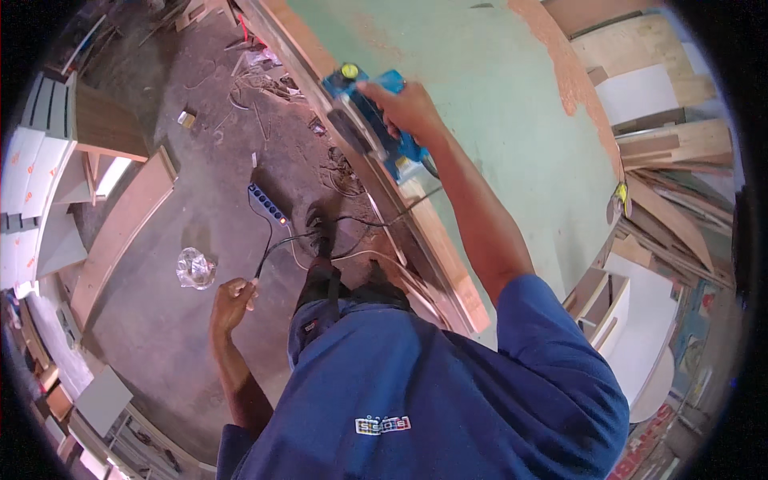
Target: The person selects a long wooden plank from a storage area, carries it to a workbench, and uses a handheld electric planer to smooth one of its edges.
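Observation:
My right hand (412, 110) is wrapped round the handle of a blue electric planer (352, 102), which has a yellow-green knob at its front. The planer rests on the narrow edge of a long wooden workpiece (452, 280) at the side of the green-topped table (496, 104). Low on the left, my left hand (232, 304) is closed on a black power cord (274, 246). From that hand the cord runs right, past my legs, toward the planer. The planer's underside and the cut surface are hidden.
A blue power strip (268, 205) lies on the floor by my feet, with cables around it. Near it sits a crumpled clear plastic bag (195, 268). A curved wooden panel (128, 240) stands at left. Stacked boards (672, 152) line the right side.

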Demonstrator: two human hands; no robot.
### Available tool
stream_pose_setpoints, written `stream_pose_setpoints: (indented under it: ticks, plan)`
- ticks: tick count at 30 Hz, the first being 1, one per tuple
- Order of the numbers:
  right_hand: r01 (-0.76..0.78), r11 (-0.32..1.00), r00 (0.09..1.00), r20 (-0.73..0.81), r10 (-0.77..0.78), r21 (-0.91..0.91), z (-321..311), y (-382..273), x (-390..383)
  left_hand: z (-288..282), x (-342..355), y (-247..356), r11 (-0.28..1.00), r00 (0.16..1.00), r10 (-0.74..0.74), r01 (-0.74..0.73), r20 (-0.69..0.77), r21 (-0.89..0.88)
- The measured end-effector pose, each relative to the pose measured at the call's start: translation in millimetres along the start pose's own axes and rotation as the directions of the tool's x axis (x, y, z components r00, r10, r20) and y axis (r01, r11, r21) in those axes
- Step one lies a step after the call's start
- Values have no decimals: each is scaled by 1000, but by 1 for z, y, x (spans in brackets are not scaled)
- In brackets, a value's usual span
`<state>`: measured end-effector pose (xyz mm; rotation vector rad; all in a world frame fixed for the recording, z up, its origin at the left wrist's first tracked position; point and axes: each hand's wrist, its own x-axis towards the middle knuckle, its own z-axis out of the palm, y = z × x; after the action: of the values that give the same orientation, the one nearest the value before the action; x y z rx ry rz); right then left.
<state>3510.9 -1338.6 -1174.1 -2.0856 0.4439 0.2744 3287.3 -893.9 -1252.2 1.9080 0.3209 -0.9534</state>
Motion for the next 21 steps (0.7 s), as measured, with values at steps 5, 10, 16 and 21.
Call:
stream_pose_setpoints:
  ticks: [5,10,16,21]
  plan:
    - [-119,993,993,-17,119,13,-34,44,-117,40,-16,0,995,999,38,-41,33,91]
    - [-265,962,964,-51,262,-59,-67,107,-219,80,-43,11,976,990,81,-102,113,194]
    - [-261,958,958,-157,242,-119,-102,159,-336,123,-64,8,940,966,98,-169,240,298]
    - [-287,953,954,-120,274,-100,-122,192,-422,152,-65,4,931,922,85,-209,378,299]
